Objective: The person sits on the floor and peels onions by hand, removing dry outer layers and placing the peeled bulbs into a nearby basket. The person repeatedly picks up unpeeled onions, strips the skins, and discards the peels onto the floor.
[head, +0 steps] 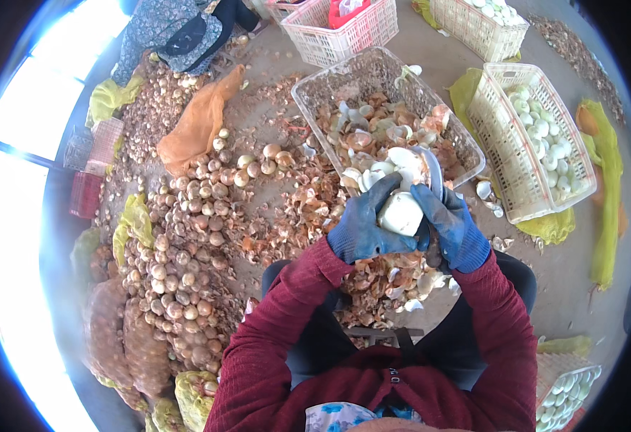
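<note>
A peeled white onion (401, 214) rests in my left hand (368, 221), which wears a blue work glove. My right hand (452, 220), gloved the same way, grips a knife with a broad, curved metal blade (433, 171). The blade points away from me, and its dark handle is mostly hidden by the glove. My right thumb lies close against the onion. Just beyond my hands, white onion pieces (383, 171) show at the near edge of a clear plastic tub (321, 127). Brown and white onion skins (380, 127) fill much of that tub.
Unpeeled onions (186, 291) spread in a large heap at left, beside an orange mesh bag (202, 124). Loose skins (315, 200) litter the floor. A white plastic crate (502, 156) of peeled onions (545, 140) stands at right. Another person's patterned sleeve (153, 32) shows at upper left.
</note>
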Motion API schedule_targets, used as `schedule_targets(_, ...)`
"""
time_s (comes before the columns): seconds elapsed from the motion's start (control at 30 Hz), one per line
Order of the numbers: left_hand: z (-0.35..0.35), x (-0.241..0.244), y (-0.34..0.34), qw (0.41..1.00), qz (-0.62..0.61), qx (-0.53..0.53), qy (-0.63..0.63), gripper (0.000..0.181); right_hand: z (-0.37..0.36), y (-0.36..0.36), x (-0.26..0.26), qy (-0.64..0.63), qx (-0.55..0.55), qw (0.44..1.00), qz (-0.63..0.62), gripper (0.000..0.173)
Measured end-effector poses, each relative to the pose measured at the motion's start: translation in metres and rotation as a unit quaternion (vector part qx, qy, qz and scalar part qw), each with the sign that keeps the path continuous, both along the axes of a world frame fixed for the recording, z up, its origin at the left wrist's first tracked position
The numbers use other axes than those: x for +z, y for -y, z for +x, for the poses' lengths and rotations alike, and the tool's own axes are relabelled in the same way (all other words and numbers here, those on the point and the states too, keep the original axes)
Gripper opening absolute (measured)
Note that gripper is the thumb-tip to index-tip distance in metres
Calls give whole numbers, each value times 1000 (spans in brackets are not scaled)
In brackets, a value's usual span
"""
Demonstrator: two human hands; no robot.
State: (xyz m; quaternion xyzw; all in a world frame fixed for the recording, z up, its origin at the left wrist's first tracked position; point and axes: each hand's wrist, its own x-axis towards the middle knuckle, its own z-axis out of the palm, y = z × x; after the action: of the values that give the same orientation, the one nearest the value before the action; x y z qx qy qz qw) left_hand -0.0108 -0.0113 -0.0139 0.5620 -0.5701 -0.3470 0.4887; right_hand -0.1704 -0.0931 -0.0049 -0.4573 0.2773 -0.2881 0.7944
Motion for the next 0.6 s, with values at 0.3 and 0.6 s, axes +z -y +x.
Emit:
schedule_targets(0.3, -10, 0, -1, 995, -9, 30, 95, 104, 3, -11, -7, 1, -53, 998, -26, 36)
schedule_targets(0.6, -10, 26, -6, 981, -68, -49, 176, 78, -18, -3, -22, -96, 78, 885, -449, 37)
